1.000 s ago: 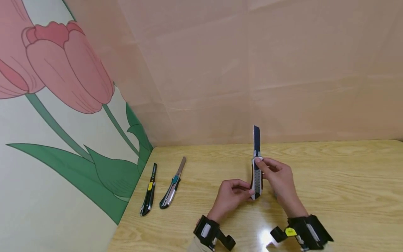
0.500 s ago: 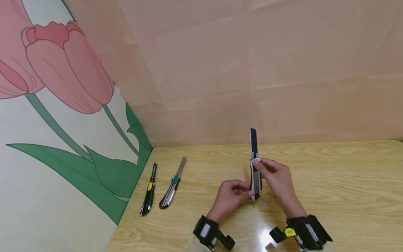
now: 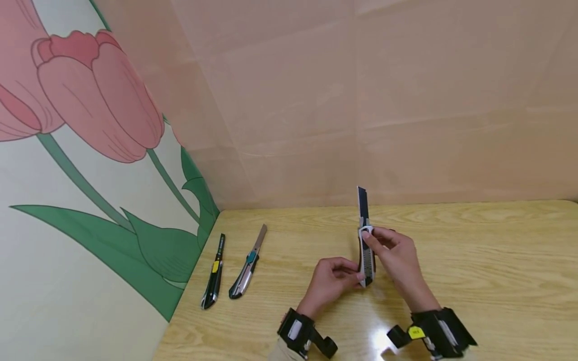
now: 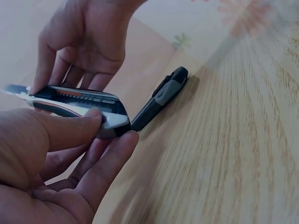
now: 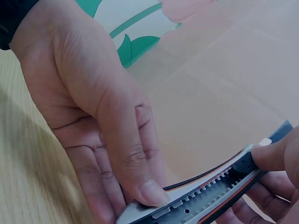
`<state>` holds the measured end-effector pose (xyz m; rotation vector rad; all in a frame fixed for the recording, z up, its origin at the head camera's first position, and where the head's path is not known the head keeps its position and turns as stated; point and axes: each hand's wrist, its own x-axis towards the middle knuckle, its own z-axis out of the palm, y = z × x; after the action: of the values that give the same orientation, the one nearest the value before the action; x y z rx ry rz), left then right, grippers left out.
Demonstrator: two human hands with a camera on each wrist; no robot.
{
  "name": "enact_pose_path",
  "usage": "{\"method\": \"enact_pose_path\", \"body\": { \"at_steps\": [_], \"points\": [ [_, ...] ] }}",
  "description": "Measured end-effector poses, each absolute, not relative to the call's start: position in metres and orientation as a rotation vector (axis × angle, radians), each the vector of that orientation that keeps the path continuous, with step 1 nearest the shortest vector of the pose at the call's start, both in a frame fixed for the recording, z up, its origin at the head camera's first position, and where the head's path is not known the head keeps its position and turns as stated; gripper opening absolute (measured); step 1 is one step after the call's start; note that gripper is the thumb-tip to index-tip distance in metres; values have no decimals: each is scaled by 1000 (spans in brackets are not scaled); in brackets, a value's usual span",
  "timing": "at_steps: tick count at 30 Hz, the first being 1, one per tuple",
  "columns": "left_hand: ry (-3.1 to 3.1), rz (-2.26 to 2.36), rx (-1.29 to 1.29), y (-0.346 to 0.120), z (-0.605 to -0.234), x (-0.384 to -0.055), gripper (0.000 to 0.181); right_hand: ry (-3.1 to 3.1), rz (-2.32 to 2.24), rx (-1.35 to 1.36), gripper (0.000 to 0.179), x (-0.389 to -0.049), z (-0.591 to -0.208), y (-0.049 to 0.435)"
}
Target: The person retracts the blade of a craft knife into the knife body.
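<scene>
A snap-off utility knife (image 3: pixel 367 260) with a silver and black body stands almost upright between both hands in the head view, its dark blade (image 3: pixel 363 203) extended upward. My left hand (image 3: pixel 331 281) pinches the butt end of the body between thumb and fingers. Higher up, my right hand (image 3: pixel 397 253) holds the body from the right, its thumb pressed on the slider just below the blade. In the right wrist view the knife's toothed channel (image 5: pixel 205 198) shows between the two thumbs. The left wrist view shows a black and grey handle (image 4: pixel 163 95) lying on the table behind the knife.
Two more cutters lie at the left of the wooden table (image 3: pixel 496 271): a black knife with a yellow slider (image 3: pixel 214 271) and a silver knife with a teal slider (image 3: pixel 246 273). A pink cloth (image 3: pixel 293 125) rises behind the table, with a tulip picture (image 3: pixel 99 100) at left.
My right thumb has slid a little down the body and less blade sticks out above it. The knife's upper end has shifted slightly left. My left hand has stayed in place.
</scene>
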<state>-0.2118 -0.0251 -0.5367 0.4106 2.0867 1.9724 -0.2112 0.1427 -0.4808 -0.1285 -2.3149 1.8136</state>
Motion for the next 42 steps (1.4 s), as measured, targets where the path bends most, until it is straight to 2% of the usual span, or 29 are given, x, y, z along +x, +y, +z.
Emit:
{"method": "enact_pose_path", "body": {
  "at_steps": [42],
  "points": [
    [2097,1992,394,-25,-534,-212,17,-2347,1793,-30,38,-211,-480,142]
  ]
}}
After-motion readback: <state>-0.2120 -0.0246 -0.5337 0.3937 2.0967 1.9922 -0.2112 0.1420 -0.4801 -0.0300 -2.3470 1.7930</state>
